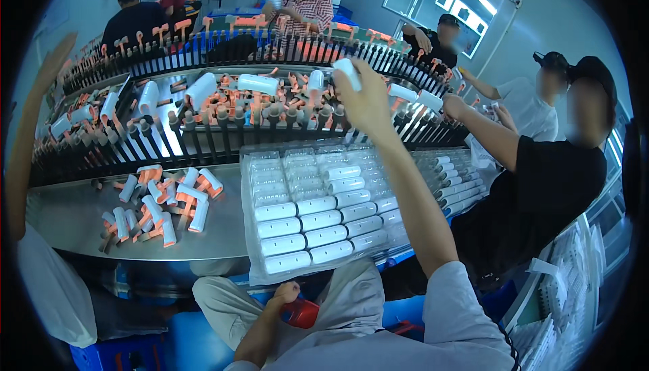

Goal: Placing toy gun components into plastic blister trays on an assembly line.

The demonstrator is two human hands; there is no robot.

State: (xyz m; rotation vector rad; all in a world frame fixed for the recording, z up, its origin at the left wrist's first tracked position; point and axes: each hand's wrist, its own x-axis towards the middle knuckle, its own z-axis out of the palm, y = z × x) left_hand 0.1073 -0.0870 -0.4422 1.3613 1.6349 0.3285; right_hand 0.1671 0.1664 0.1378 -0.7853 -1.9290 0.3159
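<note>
My right hand (368, 101) reaches out over the near row of black pegs and grips a white rounded casing (347, 74). Low in front of my lap, my left hand (287, 293) is closed, beside something red (301, 314); whatever its fingers may hold is hidden. Under my right forearm lies a clear plastic blister tray (270, 168). White casings (324, 219) fill several of its near pockets, while pockets toward its far left look bare. More white casings (257, 84) lie on the line beyond the pegs, among orange and grey pieces (236, 111).
Left of the tray, a pile of white-and-orange parts (162, 202) sits on the metal table (216, 236). At my right a co-worker in black (554, 175) reaches toward the line. Another person's arm (30, 128) rises at far left. Several people stand beyond the pegs.
</note>
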